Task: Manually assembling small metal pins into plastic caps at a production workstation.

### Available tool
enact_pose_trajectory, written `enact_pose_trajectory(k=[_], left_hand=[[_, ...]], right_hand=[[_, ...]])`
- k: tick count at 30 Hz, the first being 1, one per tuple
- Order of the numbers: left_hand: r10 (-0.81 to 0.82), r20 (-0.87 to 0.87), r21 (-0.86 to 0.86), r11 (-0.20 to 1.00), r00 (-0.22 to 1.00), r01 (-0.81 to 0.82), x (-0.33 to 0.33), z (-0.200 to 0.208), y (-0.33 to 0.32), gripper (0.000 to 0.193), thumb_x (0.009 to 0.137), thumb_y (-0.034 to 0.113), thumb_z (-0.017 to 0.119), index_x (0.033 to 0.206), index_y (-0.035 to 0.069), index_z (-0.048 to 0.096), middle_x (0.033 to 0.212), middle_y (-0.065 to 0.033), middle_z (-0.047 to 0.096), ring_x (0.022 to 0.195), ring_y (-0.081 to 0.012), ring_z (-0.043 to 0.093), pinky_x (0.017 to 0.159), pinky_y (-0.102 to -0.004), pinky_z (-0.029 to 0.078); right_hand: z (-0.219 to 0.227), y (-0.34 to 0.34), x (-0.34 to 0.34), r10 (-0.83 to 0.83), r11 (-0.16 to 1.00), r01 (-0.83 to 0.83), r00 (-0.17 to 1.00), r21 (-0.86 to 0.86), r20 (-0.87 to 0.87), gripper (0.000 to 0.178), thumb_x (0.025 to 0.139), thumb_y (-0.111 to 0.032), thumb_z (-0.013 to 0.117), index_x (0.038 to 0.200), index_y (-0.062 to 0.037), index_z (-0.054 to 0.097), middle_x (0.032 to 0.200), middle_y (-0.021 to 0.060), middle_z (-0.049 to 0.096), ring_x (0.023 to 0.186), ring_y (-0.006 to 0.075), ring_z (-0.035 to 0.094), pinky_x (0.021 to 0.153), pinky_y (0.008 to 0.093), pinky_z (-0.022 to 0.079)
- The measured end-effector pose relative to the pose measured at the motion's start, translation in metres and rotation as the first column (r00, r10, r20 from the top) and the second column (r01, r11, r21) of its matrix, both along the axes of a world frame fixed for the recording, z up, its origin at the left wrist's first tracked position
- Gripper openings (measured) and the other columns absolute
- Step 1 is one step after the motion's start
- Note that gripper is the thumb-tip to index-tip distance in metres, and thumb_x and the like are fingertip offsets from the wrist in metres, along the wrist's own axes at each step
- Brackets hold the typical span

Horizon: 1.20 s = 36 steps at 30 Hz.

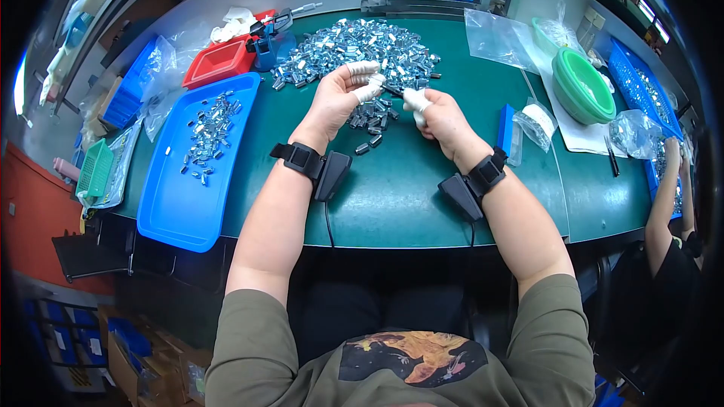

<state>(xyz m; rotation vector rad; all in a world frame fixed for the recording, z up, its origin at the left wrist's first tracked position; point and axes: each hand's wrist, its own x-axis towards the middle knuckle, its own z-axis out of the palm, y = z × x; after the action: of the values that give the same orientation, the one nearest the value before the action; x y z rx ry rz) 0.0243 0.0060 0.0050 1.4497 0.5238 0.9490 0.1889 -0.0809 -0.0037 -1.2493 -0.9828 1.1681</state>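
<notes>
White finger covers wrap the fingertips of both hands. My left hand (343, 98) is closed in a pinch at the near edge of a large pile of small shiny metal parts (362, 45), with one small metal part (381, 78) at its fingertips. Just to the right, my right hand (441, 117) is also pinched closed. A short, thin dark piece (394, 91) shows between the two hands; its kind is too small to tell, and the right fingers hide its end. Below the hands, several loose metal parts (369, 114) lie on the green table (392, 203).
To the left, a blue tray (177, 203) holds some metal parts, with a red tray (219, 62) behind it. At right are green bowls (581, 87), a tape roll (537, 119), a black pen (612, 157) and plastic bags. Another person's hands (673, 152) work over blue bins at far right.
</notes>
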Motion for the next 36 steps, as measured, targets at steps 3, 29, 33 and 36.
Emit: enact_pose_trajectory(k=[3, 29, 33, 36], left_hand=[[-0.013, -0.003, 0.016, 1.0, 1.0, 0.013, 0.0, -0.001, 0.0, 0.034, 0.075, -0.001, 0.061, 0.108, 0.0, 0.052, 0.099, -0.0085, 0.059, 0.09, -0.0142, 0.057, 0.078, -0.0259, 0.048], [-0.047, 0.032, 0.039, 0.998, 0.998, 0.045, 0.0, 0.001, -0.002, 0.028, 0.075, -0.002, 0.06, 0.103, 0.002, 0.057, 0.096, -0.0068, 0.061, 0.088, -0.0131, 0.057, 0.079, -0.0257, 0.047], [-0.044, 0.047, 0.019, 0.999, 0.998, 0.043, 0.001, 0.001, -0.002, 0.027, 0.075, -0.001, 0.061, 0.102, 0.002, 0.057, 0.096, -0.007, 0.061, 0.088, -0.0127, 0.057, 0.079, -0.025, 0.046], [-0.038, 0.046, 0.011, 0.999, 0.998, 0.038, 0.0, 0.0, -0.002, 0.026, 0.076, 0.0, 0.061, 0.101, 0.002, 0.057, 0.095, -0.007, 0.061, 0.088, -0.0125, 0.057, 0.079, -0.0247, 0.046]], right_hand=[[0.001, -0.001, 0.005, 0.108, 0.985, -0.123, 0.987, -0.125, -0.123, 0.02, 0.084, -0.025, 0.055, 0.08, -0.0049, 0.053, 0.059, -0.004, 0.044, 0.043, 0.0029, 0.034, 0.038, 0.0172, 0.026], [0.001, -0.002, 0.003, 0.071, 0.998, -0.07, 0.996, 0.006, -0.045, 0.02, 0.083, -0.024, 0.056, 0.084, -0.005, 0.052, 0.058, -0.0052, 0.042, 0.043, 0.0029, 0.033, 0.039, 0.0176, 0.025], [-0.004, 0.0, -0.006, -0.002, 0.996, 0.003, 1.0, 0.094, -0.011, 0.022, 0.083, -0.026, 0.057, 0.082, -0.005, 0.054, 0.058, -0.0039, 0.044, 0.043, 0.0032, 0.034, 0.038, 0.0182, 0.024], [-0.005, 0.0, 0.001, 0.027, 0.996, -0.023, 0.999, 0.09, -0.041, 0.022, 0.082, -0.027, 0.058, 0.081, -0.0048, 0.054, 0.059, -0.0031, 0.046, 0.044, 0.0034, 0.035, 0.038, 0.0184, 0.025]])
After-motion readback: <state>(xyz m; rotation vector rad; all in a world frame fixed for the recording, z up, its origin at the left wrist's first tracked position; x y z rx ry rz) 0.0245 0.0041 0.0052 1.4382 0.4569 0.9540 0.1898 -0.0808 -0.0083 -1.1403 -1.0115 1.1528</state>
